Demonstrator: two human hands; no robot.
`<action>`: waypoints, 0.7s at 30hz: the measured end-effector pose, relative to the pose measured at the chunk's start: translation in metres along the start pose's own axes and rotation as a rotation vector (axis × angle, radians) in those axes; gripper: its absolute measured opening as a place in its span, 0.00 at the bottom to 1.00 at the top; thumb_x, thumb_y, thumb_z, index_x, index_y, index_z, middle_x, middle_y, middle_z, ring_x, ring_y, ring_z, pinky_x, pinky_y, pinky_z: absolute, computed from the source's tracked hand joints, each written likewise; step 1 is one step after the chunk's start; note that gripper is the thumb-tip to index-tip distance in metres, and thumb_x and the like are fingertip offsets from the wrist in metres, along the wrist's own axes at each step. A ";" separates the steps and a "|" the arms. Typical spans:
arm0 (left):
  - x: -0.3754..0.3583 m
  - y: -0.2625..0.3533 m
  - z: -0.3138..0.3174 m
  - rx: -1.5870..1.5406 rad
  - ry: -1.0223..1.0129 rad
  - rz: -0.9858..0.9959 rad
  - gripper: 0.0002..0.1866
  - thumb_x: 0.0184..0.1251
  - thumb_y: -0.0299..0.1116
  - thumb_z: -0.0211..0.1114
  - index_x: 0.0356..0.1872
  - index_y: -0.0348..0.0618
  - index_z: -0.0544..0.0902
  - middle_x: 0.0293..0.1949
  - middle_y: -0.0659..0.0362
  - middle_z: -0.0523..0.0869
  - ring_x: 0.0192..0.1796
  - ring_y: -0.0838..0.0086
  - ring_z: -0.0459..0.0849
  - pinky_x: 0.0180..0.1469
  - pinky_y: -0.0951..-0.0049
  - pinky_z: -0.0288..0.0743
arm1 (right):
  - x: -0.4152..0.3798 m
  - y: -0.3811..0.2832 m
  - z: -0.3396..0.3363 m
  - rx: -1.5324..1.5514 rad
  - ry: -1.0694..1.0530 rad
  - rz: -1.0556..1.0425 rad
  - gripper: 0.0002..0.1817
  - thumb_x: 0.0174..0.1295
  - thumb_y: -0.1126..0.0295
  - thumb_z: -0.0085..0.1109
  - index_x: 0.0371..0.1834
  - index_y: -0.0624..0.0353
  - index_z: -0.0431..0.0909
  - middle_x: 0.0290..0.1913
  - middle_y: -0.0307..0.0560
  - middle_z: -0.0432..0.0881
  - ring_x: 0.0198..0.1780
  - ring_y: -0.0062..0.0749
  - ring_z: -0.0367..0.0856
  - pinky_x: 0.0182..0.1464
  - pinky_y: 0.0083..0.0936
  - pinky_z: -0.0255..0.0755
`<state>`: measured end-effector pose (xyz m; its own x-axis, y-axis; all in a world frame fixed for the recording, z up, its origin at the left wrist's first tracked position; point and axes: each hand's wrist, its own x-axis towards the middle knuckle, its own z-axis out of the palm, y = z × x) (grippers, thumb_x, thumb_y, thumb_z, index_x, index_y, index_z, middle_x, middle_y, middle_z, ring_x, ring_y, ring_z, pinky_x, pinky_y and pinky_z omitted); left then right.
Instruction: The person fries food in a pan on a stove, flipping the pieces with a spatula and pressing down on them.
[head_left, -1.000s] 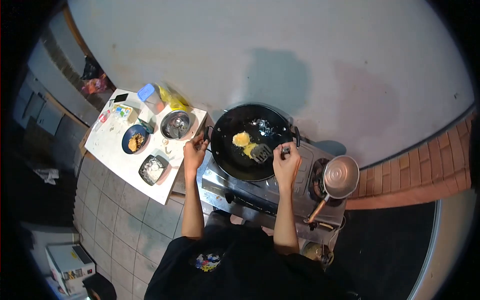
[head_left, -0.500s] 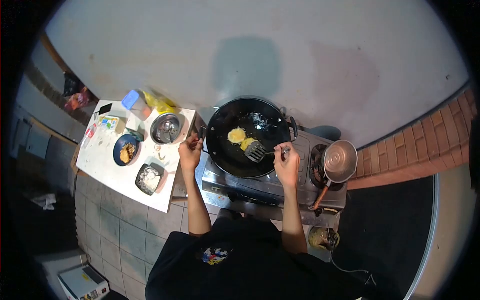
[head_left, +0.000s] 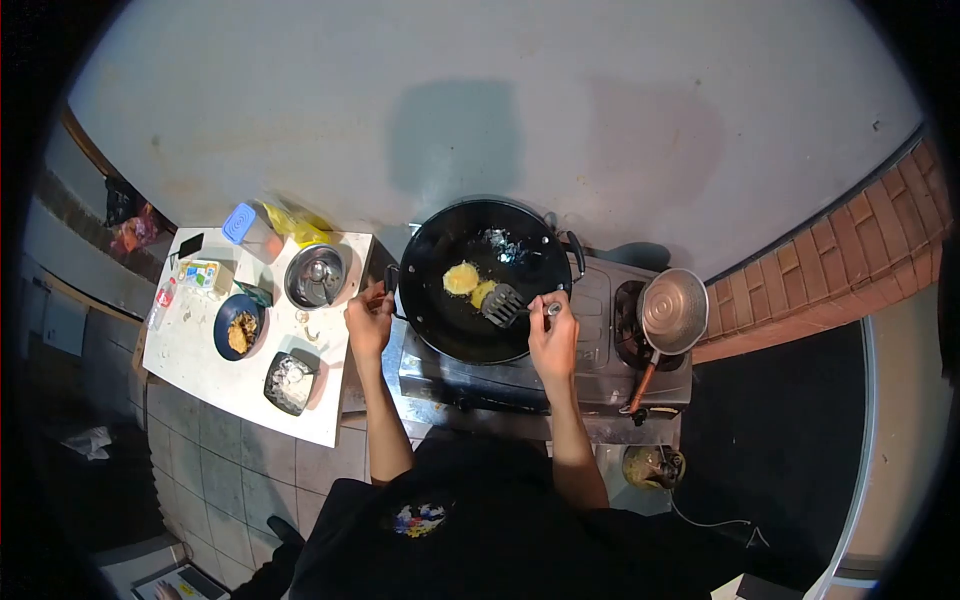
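My right hand (head_left: pixel 555 335) grips the handle of a slotted spatula (head_left: pixel 503 305), whose head lies inside a black wok (head_left: pixel 450 335). The spatula's slotted end overlaps one yellow fried piece (head_left: pixel 482 293), partly hiding it. A second round yellow piece (head_left: pixel 461 279) lies just up and left of it. Fingers curled, my left hand (head_left: pixel 369 322) is at the wok's left handle (head_left: pixel 391 278) and appears to pinch its lower part. Oil glistens on the far side of the wok.
Right of the wok, a saucepan (head_left: pixel 674 312) sits on the other burner of the stove (head_left: pixel 490 385). The white table (head_left: pixel 190 345) at left bears a steel bowl (head_left: pixel 316 276), a blue bowl of fried food (head_left: pixel 240 326) and a dark bowl of white powder (head_left: pixel 291 383). Another person's foot (head_left: pixel 285 530) shows lower left.
The view has shifted slightly. Both hands stay at the wok, with the spatula still against the same yellow piece. Another person's foot and hand have appeared at lower left.
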<state>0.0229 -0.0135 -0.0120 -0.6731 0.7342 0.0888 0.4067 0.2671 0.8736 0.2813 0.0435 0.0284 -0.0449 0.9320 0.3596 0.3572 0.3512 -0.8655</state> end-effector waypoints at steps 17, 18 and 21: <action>-0.010 -0.001 0.006 0.033 0.066 0.070 0.15 0.63 0.25 0.66 0.50 0.28 0.82 0.34 0.51 0.88 0.35 0.76 0.85 0.41 0.76 0.78 | 0.007 -0.005 0.002 -0.020 -0.026 -0.005 0.06 0.68 0.76 0.51 0.33 0.64 0.67 0.20 0.52 0.72 0.20 0.39 0.72 0.27 0.31 0.66; -0.009 -0.003 0.007 0.031 0.070 0.081 0.16 0.63 0.25 0.66 0.51 0.29 0.82 0.34 0.51 0.87 0.35 0.77 0.85 0.40 0.77 0.78 | 0.008 -0.006 0.002 -0.027 -0.034 0.003 0.06 0.68 0.75 0.52 0.33 0.63 0.67 0.21 0.51 0.73 0.22 0.35 0.75 0.28 0.30 0.68; -0.006 -0.009 0.008 -0.009 0.066 0.089 0.16 0.63 0.25 0.66 0.50 0.29 0.82 0.34 0.52 0.87 0.35 0.78 0.85 0.40 0.76 0.78 | 0.008 0.000 0.003 -0.042 -0.047 -0.050 0.06 0.68 0.75 0.52 0.33 0.63 0.67 0.20 0.49 0.72 0.20 0.34 0.74 0.27 0.30 0.67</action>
<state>0.0284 -0.0158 -0.0247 -0.6741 0.7118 0.1975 0.4615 0.1971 0.8650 0.2783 0.0515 0.0305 -0.1069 0.9169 0.3844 0.3926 0.3941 -0.8310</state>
